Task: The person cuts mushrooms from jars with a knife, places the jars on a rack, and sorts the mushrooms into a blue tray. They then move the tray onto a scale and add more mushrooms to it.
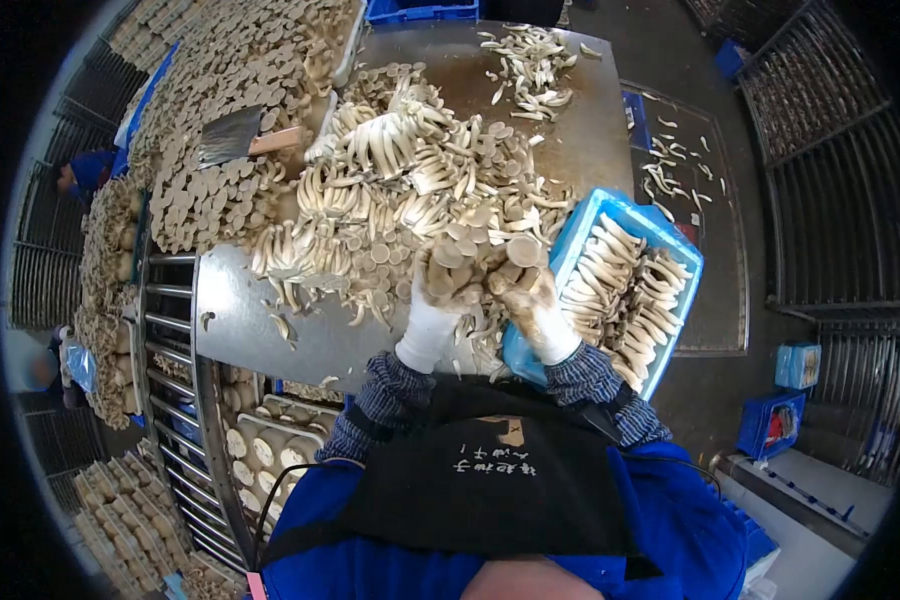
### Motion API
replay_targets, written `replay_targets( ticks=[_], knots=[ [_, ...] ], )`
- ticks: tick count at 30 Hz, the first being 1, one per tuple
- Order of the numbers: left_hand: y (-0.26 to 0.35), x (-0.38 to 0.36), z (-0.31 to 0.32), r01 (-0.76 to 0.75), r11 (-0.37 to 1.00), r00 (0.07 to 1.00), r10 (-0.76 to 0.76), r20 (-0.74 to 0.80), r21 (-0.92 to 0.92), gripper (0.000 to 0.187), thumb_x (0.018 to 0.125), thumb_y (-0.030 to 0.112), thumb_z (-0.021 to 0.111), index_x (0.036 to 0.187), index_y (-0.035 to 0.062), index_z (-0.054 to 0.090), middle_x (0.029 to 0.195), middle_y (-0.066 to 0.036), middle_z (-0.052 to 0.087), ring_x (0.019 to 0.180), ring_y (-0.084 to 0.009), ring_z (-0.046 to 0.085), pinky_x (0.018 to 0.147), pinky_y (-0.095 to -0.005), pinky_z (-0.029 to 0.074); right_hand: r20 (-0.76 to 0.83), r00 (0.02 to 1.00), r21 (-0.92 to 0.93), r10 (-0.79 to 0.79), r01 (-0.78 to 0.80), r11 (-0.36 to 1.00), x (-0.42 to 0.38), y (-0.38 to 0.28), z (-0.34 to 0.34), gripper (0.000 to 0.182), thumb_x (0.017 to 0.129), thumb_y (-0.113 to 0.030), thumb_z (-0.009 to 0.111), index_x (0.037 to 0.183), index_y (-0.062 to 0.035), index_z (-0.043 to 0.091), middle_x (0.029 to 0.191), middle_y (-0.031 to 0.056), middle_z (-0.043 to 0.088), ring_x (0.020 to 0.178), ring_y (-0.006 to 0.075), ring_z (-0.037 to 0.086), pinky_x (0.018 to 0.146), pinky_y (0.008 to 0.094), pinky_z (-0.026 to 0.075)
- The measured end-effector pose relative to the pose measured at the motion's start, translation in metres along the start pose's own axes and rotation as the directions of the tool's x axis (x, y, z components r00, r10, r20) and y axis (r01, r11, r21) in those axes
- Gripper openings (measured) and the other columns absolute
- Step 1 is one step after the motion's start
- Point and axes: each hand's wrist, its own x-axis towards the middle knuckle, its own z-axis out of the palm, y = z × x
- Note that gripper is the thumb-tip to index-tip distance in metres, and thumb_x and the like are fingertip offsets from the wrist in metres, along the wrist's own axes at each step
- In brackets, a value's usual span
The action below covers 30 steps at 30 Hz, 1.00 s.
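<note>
Both hands wear white gloves with soiled fingers and are close together over the near edge of a big mushroom pile [390,190] on a metal table [260,330]. My left hand [443,300] is closed around some mushrooms, their round brown caps showing at the fingers. Just beside it, my right hand [525,295] is closed on mushrooms too, with caps above its fingertips. A blue-lined crate [692,285] stands right of my right hand, holding rows of long pale mushrooms [610,270].
A cleaver [232,137] with a wooden handle lies on massed mushrooms at the upper left. Loose mushrooms [530,65] lie at the table's far end, others on the floor at right. Metal rollers [175,355] run at left. A person in blue [90,172] is at far left.
</note>
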Motion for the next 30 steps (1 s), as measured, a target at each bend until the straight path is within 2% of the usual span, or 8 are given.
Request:
replay_targets(
  ticks=[4, 5, 10, 12, 14, 16, 23, 30],
  knots=[
    [-0.007, 0.012, -0.004, -0.066, 0.997, 0.997, 0.067, 0.043, -0.043, 0.046, 0.086, -0.008, 0.059, 0.128, 0.0044, 0.046, 0.108, -0.007, 0.057, 0.081, -0.0172, 0.057, 0.07, -0.0288, 0.05, 0.105, 0.971, -0.436, -0.213, 0.237, 0.868, -0.005, -0.006, -0.003, 0.035, 0.092, -0.007, 0.065, 0.125, 0.0007, 0.053, 0.113, 0.0087, 0.063, 0.101, 0.0155, 0.061, 0.091, 0.0294, 0.051],
    [-0.005, 0.013, -0.002, -0.057, 0.997, 0.997, 0.059, 0.049, -0.042, 0.046, 0.086, -0.008, 0.059, 0.128, 0.0044, 0.046, 0.108, -0.007, 0.057, 0.081, -0.0172, 0.057, 0.07, -0.0288, 0.05, 0.041, 0.999, 0.002, -0.006, 0.006, 1.0, -0.006, -0.01, 0.003, 0.038, 0.092, -0.009, 0.066, 0.126, 0.0009, 0.052, 0.113, 0.0089, 0.063, 0.103, 0.0157, 0.06, 0.092, 0.0302, 0.05],
    [-0.005, 0.015, -0.027, 0.184, 0.976, 0.979, -0.192, -0.062, -0.12, 0.077, 0.089, 0.005, 0.065, 0.154, 0.016, 0.025, 0.154, -0.006, 0.037, 0.132, -0.0212, 0.045, 0.105, -0.038, 0.044, 0.038, 0.997, -0.177, -0.069, 0.075, 0.981, -0.003, 0.011, -0.02, 0.041, 0.092, -0.01, 0.065, 0.128, 0.0008, 0.051, 0.112, 0.008, 0.062, 0.105, 0.0164, 0.059, 0.091, 0.0296, 0.049],
    [-0.031, 0.022, -0.057, -0.571, 0.179, 0.793, 0.374, 0.481, 0.801, 0.055, 0.088, -0.003, 0.057, 0.142, 0.0054, 0.046, 0.147, -0.016, 0.045, 0.134, -0.0326, 0.045, 0.103, -0.0348, 0.046, -0.039, 0.999, -0.259, -0.037, 0.026, 0.965, -0.016, 0.003, -0.029, 0.04, 0.092, -0.01, 0.065, 0.128, 0.0001, 0.052, 0.112, 0.0069, 0.062, 0.104, 0.0157, 0.058, 0.09, 0.0289, 0.049],
    [-0.015, 0.012, -0.031, -0.016, 0.95, 1.0, 0.013, 0.011, 0.311, 0.068, 0.087, 0.002, 0.059, 0.15, 0.0116, 0.036, 0.151, -0.017, 0.039, 0.134, -0.0325, 0.044, 0.099, -0.037, 0.051, -0.079, 0.996, -0.16, -0.035, 0.022, 0.987, -0.034, 0.01, -0.049, 0.039, 0.09, -0.008, 0.065, 0.127, 0.0002, 0.054, 0.108, 0.0048, 0.065, 0.096, 0.0111, 0.058, 0.087, 0.0274, 0.05],
    [0.001, 0.01, -0.018, 0.206, 0.978, 0.976, -0.208, -0.07, -0.036, 0.081, 0.084, 0.006, 0.064, 0.154, 0.0139, 0.024, 0.153, -0.017, 0.036, 0.133, -0.0311, 0.046, 0.094, -0.0387, 0.054, -0.173, 0.979, -0.21, 0.105, -0.141, 0.967, -0.07, 0.003, -0.075, 0.039, 0.09, -0.008, 0.065, 0.127, 0.0001, 0.054, 0.106, 0.0053, 0.067, 0.095, 0.0113, 0.06, 0.087, 0.0264, 0.05],
    [-0.047, -0.001, -0.083, 0.189, 0.876, 0.979, -0.202, -0.019, 0.443, 0.064, 0.089, 0.002, 0.056, 0.147, 0.0072, 0.03, 0.137, -0.012, 0.051, 0.109, -0.023, 0.061, 0.087, -0.0421, 0.057, -0.559, 0.829, -0.255, -0.03, -0.137, 0.957, -0.188, -0.002, -0.167, 0.012, 0.087, -0.003, 0.054, 0.098, 0.0002, 0.055, 0.087, 0.0097, 0.06, 0.074, 0.0177, 0.059, 0.068, 0.0275, 0.049],
    [-0.03, -0.022, -0.014, 0.239, 0.971, 0.958, -0.236, -0.165, -0.004, 0.053, 0.091, 0.001, 0.053, 0.142, -0.001, 0.039, 0.127, -0.009, 0.059, 0.104, -0.0183, 0.062, 0.084, -0.0294, 0.054, -0.226, 0.935, -0.974, -0.272, -0.21, 0.087, -0.215, 0.014, -0.172, 0.032, 0.081, -0.007, 0.061, 0.111, 0.0007, 0.056, 0.101, 0.0169, 0.059, 0.094, 0.0334, 0.06, 0.081, 0.0409, 0.048]
  ],
)
